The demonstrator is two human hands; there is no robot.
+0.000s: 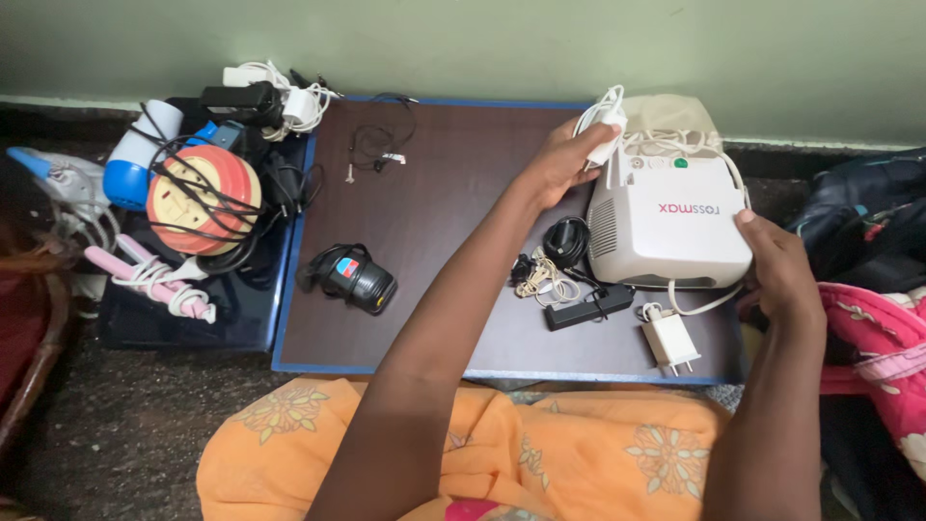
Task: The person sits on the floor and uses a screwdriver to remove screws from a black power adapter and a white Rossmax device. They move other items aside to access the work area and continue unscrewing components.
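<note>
Hands at work on a boxy white plastic machine [668,217]: left hand [559,159] closed around its bundled white cord [606,121], right hand [779,265] gripping the machine's near corner on the dark desk [424,212].

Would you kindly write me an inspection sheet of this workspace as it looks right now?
Surface: dark brown board with blue edge, lying on the floor.
Job's things: white boxy machine; folded white cable.
Clutter: black cylindrical gadget, black adapter, white plug adapter, orange cable reel on a dark tray.
Hands: left hand holds the folded white cable; right hand grips the machine's corner.
Cables: black earphones, coiled black cord, cream cord.
Surroundings: green wall, pink cloth, orange garment.
</note>
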